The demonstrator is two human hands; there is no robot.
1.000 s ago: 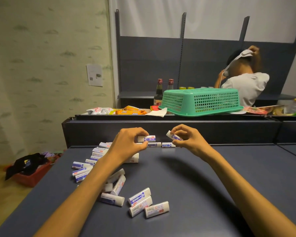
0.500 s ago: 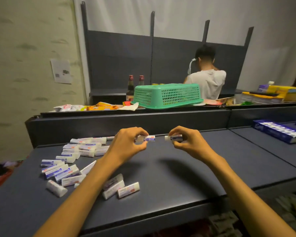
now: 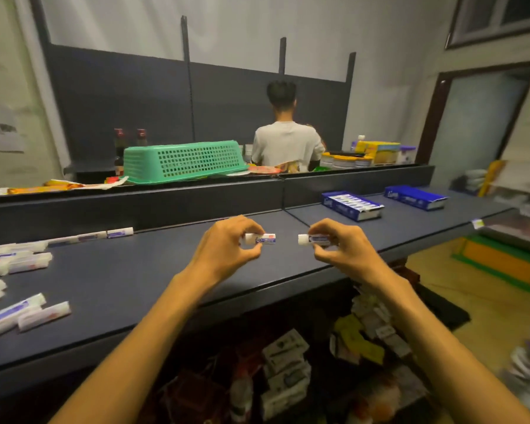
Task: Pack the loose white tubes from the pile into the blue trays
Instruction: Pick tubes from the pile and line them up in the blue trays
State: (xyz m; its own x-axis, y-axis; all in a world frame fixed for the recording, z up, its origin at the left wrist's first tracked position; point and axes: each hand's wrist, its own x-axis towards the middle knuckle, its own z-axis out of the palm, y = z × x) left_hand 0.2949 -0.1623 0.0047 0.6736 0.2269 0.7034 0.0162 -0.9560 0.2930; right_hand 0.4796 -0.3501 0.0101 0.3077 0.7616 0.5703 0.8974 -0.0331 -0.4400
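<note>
Each hand is clamped on one tube, held above the dark shelf (image 3: pixel 141 270). The left hand (image 3: pixel 224 249) pinches a white tube (image 3: pixel 265 239) between thumb and curled fingers, its free end pointing toward the nearer blue tray (image 3: pixel 352 206); the right hand (image 3: pixel 340 249) pinches a second tube (image 3: pixel 314 239), white cap end facing the first, a small gap between the two.

The nearer blue tray sits on the shelf well beyond the right hand and already holds a row of white tubes; a second blue tray (image 3: pixel 415 197) lies just past it. The loose pile (image 3: pixel 16 301) is on the opposite side of the hands from that tray, well apart from it.

Likely trouble: both grips are fingertip pinches on small, smooth tubes, so a tube could slip during the carry to the tray (the floor clutter below the shelf edge would swallow it). Placing both at once may also knock the row already seated.

Writing: the tube labels show blue and red print, and the tray sides carry white lettering, all too small and blurred to read.
</note>
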